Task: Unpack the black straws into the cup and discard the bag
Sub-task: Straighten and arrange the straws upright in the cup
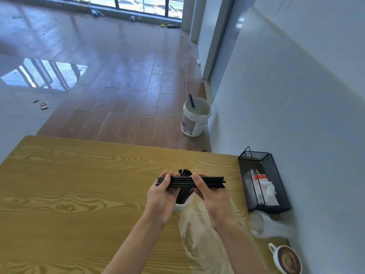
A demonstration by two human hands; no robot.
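Hands, left and right, are clamping fingers on level straws above cup near desk's right edge; tilting upright should drop them cleanly.

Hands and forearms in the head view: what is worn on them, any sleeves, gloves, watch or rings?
Both are bare. The left hand and right hand wear no gloves, and no rings or watch show on the fingers or wrists. Both forearms are uncovered down to the bottom edge of the picture, so no sleeve is in view. A clear plastic bag partly veils the right forearm.
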